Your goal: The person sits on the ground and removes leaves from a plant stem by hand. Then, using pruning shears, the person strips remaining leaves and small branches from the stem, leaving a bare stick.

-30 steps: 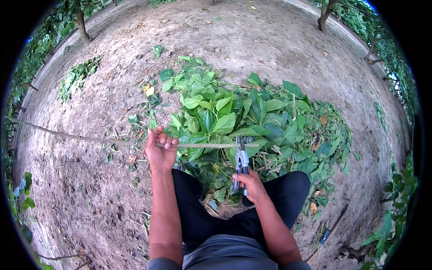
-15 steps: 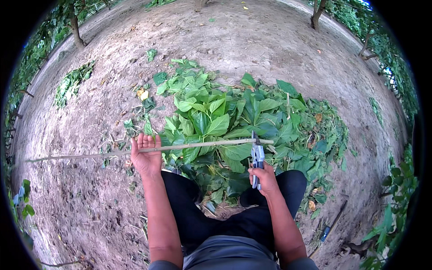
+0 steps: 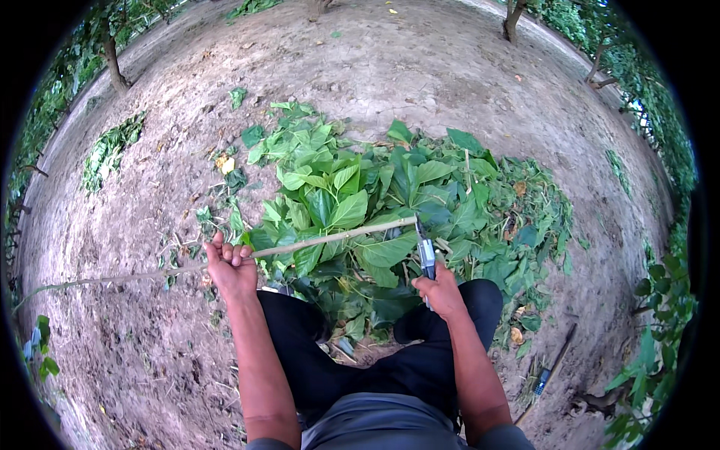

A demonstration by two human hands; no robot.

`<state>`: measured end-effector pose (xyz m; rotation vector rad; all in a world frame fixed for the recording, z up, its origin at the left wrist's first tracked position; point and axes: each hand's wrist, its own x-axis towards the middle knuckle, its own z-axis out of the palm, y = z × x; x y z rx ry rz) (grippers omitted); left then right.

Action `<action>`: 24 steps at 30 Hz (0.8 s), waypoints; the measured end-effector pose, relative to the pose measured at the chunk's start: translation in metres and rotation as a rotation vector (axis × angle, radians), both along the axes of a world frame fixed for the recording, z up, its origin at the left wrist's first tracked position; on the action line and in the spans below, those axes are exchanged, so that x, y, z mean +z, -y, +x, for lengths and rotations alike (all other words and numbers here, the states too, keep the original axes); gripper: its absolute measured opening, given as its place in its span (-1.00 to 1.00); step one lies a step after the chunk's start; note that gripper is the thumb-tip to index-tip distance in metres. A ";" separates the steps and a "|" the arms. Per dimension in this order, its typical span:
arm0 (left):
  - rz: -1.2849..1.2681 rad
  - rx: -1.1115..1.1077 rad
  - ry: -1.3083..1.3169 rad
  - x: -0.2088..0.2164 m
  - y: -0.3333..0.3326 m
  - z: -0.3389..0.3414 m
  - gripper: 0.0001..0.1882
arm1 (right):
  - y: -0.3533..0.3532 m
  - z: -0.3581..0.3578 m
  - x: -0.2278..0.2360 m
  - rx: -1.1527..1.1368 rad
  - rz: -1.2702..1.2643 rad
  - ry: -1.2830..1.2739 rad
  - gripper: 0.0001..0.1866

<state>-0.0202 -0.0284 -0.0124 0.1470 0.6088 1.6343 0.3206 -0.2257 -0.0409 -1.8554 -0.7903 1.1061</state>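
Note:
My left hand is closed around a long, thin, bare stick, its fingers curled up. The stick slants across the pile of green leaves, its thicker end raised to the right and its thin end trailing far left over the soil. In my right hand is a pair of pruning shears, the handles gripped in the palm. The tips of the shears stand right at the stick's thick end; whether the blades touch it, I cannot tell.
Bare, cracked soil surrounds the pile. A smaller heap of wilted leaves lies at the left. A slim dark tool rests on the ground at the right. Tree trunks stand at the back, with leafy branches at the right edge.
The stick's right end, which reached past the shears, now stops at their tips, so the end has been cut off. My left fingers have curled in, and the stick tilts up more to the right.

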 end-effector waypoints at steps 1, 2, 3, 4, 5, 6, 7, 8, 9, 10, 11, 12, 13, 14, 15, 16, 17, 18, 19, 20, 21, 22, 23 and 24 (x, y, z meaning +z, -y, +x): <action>-0.013 0.023 0.000 0.000 -0.001 -0.001 -0.57 | 0.000 -0.006 0.006 -0.007 0.013 -0.089 -0.74; -0.025 0.046 0.000 -0.001 -0.001 -0.002 -0.57 | 0.000 -0.010 0.008 -0.014 0.026 -0.179 -0.76; -0.031 0.044 -0.001 -0.001 0.000 -0.001 -0.56 | 0.005 -0.010 0.004 0.016 0.037 -0.243 -0.72; -0.028 0.050 -0.001 0.000 0.000 -0.001 -0.56 | 0.009 -0.013 -0.001 0.050 0.055 -0.270 -0.69; -0.024 0.056 0.000 0.001 -0.001 0.000 -0.56 | 0.011 -0.017 -0.005 0.083 0.073 -0.296 -0.66; -0.026 0.061 0.000 -0.001 -0.001 -0.001 -0.56 | 0.012 -0.022 -0.003 0.116 0.086 -0.322 -0.64; -0.019 0.061 0.006 -0.002 -0.001 -0.002 -0.56 | 0.013 -0.030 0.003 0.131 0.064 -0.321 -0.58; -0.014 0.048 0.005 -0.004 -0.002 -0.002 -0.55 | 0.013 -0.036 0.005 0.149 0.062 -0.333 -0.58; -0.007 0.035 0.004 -0.004 -0.002 -0.002 -0.55 | 0.013 -0.040 0.007 0.166 0.062 -0.345 -0.58; 0.000 0.022 0.004 -0.004 -0.002 -0.002 -0.55 | 0.013 -0.044 0.007 0.183 0.062 -0.356 -0.58; 0.001 0.019 0.006 -0.004 -0.001 -0.002 -0.55 | 0.011 -0.045 0.004 0.226 0.043 -0.318 -0.58; 0.003 0.018 0.009 -0.003 0.000 -0.002 -0.55 | 0.009 -0.048 0.006 0.236 0.055 -0.307 -0.59; 0.005 0.017 0.012 -0.002 0.000 -0.001 -0.55 | 0.008 -0.052 0.009 0.245 0.066 -0.296 -0.59; 0.006 0.014 0.008 -0.001 0.001 -0.001 -0.55 | 0.006 -0.055 0.011 0.254 0.077 -0.285 -0.60; 0.006 0.009 0.006 0.000 0.002 0.000 -0.55 | 0.006 -0.056 0.012 0.251 0.071 -0.273 -0.60; 0.006 0.004 0.004 0.002 0.003 0.001 -0.55 | 0.006 -0.057 0.012 0.248 0.065 -0.260 -0.61; 0.029 -0.017 0.005 0.003 0.004 0.002 -0.56 | 0.005 -0.057 0.012 0.244 0.058 -0.247 -0.61; 0.051 -0.038 0.004 0.004 0.005 0.002 -0.56 | 0.004 -0.058 0.011 0.234 0.080 -0.250 -0.62; 0.073 -0.058 0.003 0.005 0.005 0.003 -0.57 | 0.003 -0.059 0.009 0.224 0.101 -0.254 -0.62; 0.081 -0.075 0.000 0.005 0.006 0.003 -0.57 | 0.001 -0.060 0.009 0.213 0.122 -0.257 -0.63; 0.090 -0.089 -0.002 0.005 0.006 0.002 -0.58 | -0.002 -0.063 0.016 0.186 0.112 -0.313 -0.64; 0.099 -0.104 -0.005 0.005 0.006 0.001 -0.58 | -0.005 -0.065 0.022 0.186 0.107 -0.297 -0.65; 0.099 -0.105 -0.002 0.005 0.007 0.001 -0.59 | -0.008 -0.065 0.028 0.187 0.102 -0.280 -0.65; 0.101 -0.109 0.003 0.005 0.007 0.002 -0.60 | -0.009 -0.066 0.031 0.185 0.098 -0.261 -0.65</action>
